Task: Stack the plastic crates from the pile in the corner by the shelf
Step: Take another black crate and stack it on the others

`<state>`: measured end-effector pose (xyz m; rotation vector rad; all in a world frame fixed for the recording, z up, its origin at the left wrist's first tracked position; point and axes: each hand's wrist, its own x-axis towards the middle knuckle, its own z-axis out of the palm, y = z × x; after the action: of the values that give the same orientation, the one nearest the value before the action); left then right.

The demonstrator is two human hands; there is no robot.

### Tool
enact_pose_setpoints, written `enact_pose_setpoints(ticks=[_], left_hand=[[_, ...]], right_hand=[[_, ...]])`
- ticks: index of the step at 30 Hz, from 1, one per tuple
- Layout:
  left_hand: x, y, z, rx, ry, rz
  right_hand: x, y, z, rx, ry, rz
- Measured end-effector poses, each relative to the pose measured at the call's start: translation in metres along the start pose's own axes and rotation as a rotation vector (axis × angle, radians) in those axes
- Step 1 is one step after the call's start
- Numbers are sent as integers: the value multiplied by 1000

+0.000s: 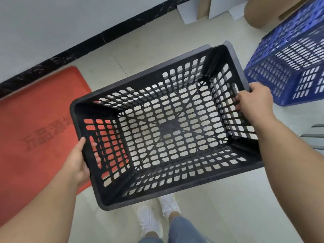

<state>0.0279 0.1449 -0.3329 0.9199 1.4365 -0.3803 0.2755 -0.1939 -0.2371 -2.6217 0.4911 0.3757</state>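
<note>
A black plastic crate [108, 195] with slotted walls and floor hangs in the air in front of me, open side up and tilted. My left hand [78, 160] grips its left short rim, fingers poking through the slots. My right hand [254, 102] grips the right short rim, fingers inside the wall. A blue slotted crate [289, 67] lies on its side on the floor at the right, beyond my right hand.
A red floor mat [35, 128] with dark characters lies at the left, partly under the black crate. A white wall with a black skirting [87, 44] runs along the back. Cardboard and white boards [201, 11] lean at the top. Grey shelf bars [313, 135] show at the right edge.
</note>
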Motion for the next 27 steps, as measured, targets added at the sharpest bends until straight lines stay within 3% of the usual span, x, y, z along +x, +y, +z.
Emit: enact_pose_setpoints(ticks=[7, 12, 21, 27], left_hand=[[-66, 32, -45, -181, -116, 38], [-99, 42, -114, -345, -12, 88], [-69, 39, -306, -409, 234, 155], [-14, 39, -413, -417, 303, 148]], right_hand=[[-5, -50, -42, 48, -62, -28], [-48, -116, -27, 127, -172, -83], [-160, -190, 126, 29, -496, -211], [-228, -228, 250, 121, -569, -176]])
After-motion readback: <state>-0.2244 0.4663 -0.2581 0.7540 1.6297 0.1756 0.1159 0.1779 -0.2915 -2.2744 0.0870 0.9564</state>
